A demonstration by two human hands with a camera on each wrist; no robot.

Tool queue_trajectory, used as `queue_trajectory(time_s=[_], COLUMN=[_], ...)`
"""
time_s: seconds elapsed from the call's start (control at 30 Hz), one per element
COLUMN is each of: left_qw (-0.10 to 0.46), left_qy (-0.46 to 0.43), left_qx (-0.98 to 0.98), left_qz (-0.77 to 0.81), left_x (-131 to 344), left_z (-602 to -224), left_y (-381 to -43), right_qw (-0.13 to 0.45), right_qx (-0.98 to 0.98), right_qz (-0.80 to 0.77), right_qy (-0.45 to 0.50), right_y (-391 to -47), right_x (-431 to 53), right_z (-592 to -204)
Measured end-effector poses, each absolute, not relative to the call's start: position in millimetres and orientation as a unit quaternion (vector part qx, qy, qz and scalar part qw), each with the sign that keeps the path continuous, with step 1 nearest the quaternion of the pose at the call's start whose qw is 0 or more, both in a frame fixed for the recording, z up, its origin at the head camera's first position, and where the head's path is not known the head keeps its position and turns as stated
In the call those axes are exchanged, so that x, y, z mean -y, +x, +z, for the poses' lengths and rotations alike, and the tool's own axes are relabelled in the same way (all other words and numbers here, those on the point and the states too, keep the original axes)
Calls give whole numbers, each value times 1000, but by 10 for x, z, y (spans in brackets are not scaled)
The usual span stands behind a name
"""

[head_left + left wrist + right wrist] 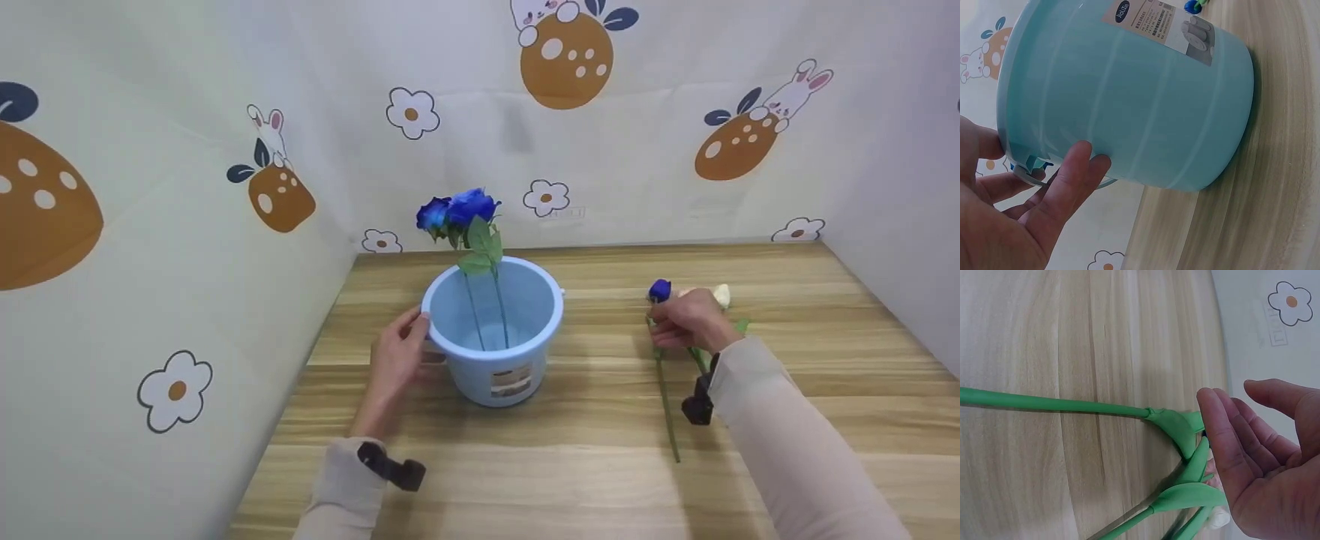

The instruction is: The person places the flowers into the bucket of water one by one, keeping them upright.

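A light blue plastic bucket (495,375) stands upright on the table, with two blue roses (471,206) leaning inside it. My left hand (397,352) grips the bucket's rim by the handle joint; in the left wrist view, some of its fingers rest against the outer wall. Over to the right, my right hand (694,319) is just over several flowers lying on the table. Among these are a blue rosebud (660,290) and a white flower (721,295). In the right wrist view, thumb and fingers are apart beside the green leaves (1174,430), and nothing shows between them.
The wood-grain table (585,450) meets a patterned cloth wall (465,135) at the back, with more cloth at both sides. A label (1157,28) is stuck on the bucket's front. One long green stem (667,412) points toward the near edge.
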State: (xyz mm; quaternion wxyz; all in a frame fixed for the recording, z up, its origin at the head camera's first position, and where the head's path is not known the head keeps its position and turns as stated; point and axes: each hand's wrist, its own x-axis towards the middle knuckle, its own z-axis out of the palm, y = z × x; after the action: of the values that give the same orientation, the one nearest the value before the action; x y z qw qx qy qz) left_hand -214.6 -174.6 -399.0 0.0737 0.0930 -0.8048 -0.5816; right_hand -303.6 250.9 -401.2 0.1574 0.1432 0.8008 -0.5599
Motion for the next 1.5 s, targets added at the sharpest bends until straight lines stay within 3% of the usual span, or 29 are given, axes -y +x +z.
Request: queue_trajectory(time_s=[0.2, 0.87, 1.5], left_qw=[97, 51, 72], left_qy=[76, 98, 89], left_qx=[817, 794, 794], left_qz=[-563, -598, -597], left_x=[1751, 1758, 1747], left_z=[-4002, -3979, -3988], left_y=[-2154, -2149, -2131], right_qw=[163, 186, 189], right_qx=[-794, -816, -818], right_qz=[-566, -522, -511], right_qy=[149, 167, 183], right_y=[-3024, -2979, -2919], right_x=[-2554, -2596, -2550], right_z=[-4058, -4209, -4296])
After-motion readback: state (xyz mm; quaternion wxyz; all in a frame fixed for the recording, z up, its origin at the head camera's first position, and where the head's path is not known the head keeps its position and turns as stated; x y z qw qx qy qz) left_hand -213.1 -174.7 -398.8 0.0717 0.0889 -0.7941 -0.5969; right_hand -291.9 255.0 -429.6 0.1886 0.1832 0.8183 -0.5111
